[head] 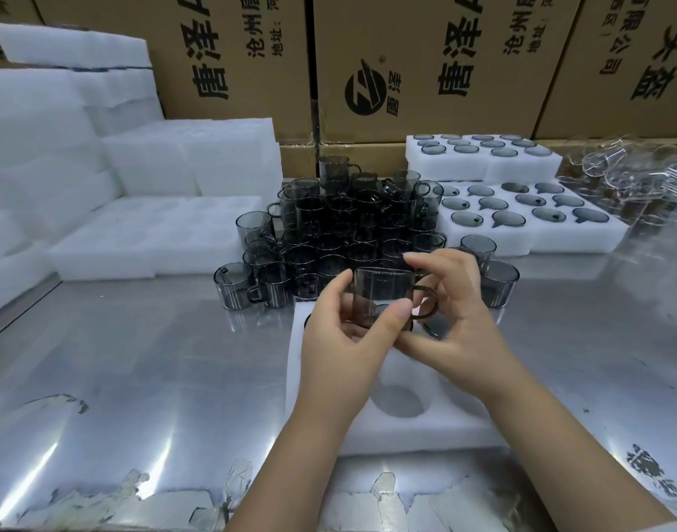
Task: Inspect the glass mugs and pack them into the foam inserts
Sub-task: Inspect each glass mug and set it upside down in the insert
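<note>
Packing warehouse: I faced stacked printed cartons (425, 63), foam insert piles (145, 163), massed glass mugs (340, 224) on steel tabletop (137, 359).

I log the mug (383, 297) between my left hand (340, 339) and right hand (455, 320): smoky grey-brown, see-through. Foam insert (417, 428) under both hands: plain white. Mug pile (348, 224) beyond my hands: darker smoke grey, near black where crowded. Desk (137, 378): silver-grey, bright white streaks. Cartons (425, 63) farther beyond: brown, black printed characters.

Two hands (340, 339) — one held mug (383, 297); one near foam insert (406, 435); two filled foam tiers (494, 241).
</note>
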